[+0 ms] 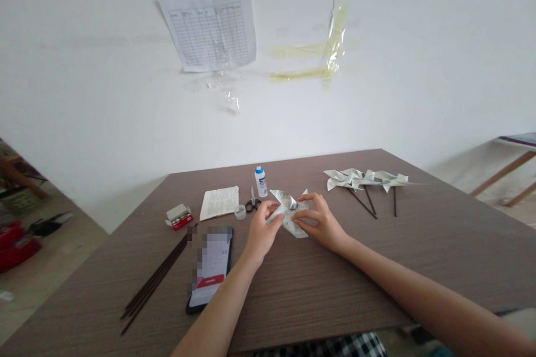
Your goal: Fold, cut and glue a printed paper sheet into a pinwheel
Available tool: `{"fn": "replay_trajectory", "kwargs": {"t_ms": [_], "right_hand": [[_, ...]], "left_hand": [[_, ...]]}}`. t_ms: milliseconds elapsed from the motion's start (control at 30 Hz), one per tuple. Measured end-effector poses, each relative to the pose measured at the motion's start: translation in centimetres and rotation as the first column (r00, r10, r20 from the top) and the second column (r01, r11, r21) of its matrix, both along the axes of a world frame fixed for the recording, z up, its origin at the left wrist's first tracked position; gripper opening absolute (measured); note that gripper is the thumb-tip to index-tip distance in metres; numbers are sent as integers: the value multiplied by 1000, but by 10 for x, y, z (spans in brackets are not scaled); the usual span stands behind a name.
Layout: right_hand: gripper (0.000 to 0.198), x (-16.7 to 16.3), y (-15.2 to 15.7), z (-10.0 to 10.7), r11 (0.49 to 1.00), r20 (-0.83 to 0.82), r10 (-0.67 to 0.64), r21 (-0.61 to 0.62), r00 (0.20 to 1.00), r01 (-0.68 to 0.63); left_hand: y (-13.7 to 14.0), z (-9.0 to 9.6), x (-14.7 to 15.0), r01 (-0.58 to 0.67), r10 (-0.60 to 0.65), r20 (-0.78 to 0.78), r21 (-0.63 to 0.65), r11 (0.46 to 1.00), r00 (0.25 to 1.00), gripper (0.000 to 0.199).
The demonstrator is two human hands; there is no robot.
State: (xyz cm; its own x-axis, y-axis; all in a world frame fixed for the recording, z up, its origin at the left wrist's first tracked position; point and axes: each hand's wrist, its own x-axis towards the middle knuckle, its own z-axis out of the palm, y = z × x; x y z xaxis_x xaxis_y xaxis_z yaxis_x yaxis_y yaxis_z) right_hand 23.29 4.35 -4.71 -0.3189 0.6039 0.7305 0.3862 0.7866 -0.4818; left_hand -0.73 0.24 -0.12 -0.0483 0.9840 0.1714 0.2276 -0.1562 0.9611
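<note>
A paper pinwheel (296, 227) folded from printed paper is between my two hands, just above the middle of the brown table (301, 290). My left hand (264, 228) pinches its left side between thumb and fingers. On the right side, the curled fingers of my right hand (320, 222) grip the folds near its centre. Some of the blades curve up toward the middle. Behind the pinwheel stands a white glue bottle (261, 183) with a blue cap. Black-handled scissors (252, 202) and a roll of clear tape (240, 212) lie to its left.
Several finished pinwheels (355, 179) on dark sticks lie at the back right. At left are a stack of printed paper (220, 203), a small red-and-white box (180, 217), several dark sticks (154, 279) and a phone (211, 273). A white wall (125, 111) rises behind the table.
</note>
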Motion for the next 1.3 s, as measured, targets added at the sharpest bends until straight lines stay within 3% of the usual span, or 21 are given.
{"fn": "replay_trajectory", "kwargs": {"t_ms": [167, 400, 567, 800, 1033, 1300], "right_hand": [[5, -1, 2, -5, 999, -59, -28, 30, 998, 30], [4, -2, 3, -4, 989, -103, 32, -142, 994, -46], [14, -5, 1, -1, 981, -157, 71, -169, 985, -97], [15, -3, -1, 4, 976, -123, 120, -166, 985, -139], [9, -4, -2, 5, 975, -127, 151, -144, 980, -169], [9, -4, -6, 4, 983, -60, 65, -167, 996, -74]], "left_hand": [[-2, 1, 4, 26, -26, 170, 0, 1000, 985, 36], [-4, 5, 6, 29, -19, 200, -49, 998, 980, 31], [-4, 3, 7, 89, -76, 229, -46, 995, 971, 34], [0, -4, 10, 93, -84, 160, -47, 995, 984, 23], [-2, 3, 8, 75, -73, 38, -51, 996, 997, 11], [-10, 12, 10, 99, -96, 63, -53, 994, 993, 26]]}}
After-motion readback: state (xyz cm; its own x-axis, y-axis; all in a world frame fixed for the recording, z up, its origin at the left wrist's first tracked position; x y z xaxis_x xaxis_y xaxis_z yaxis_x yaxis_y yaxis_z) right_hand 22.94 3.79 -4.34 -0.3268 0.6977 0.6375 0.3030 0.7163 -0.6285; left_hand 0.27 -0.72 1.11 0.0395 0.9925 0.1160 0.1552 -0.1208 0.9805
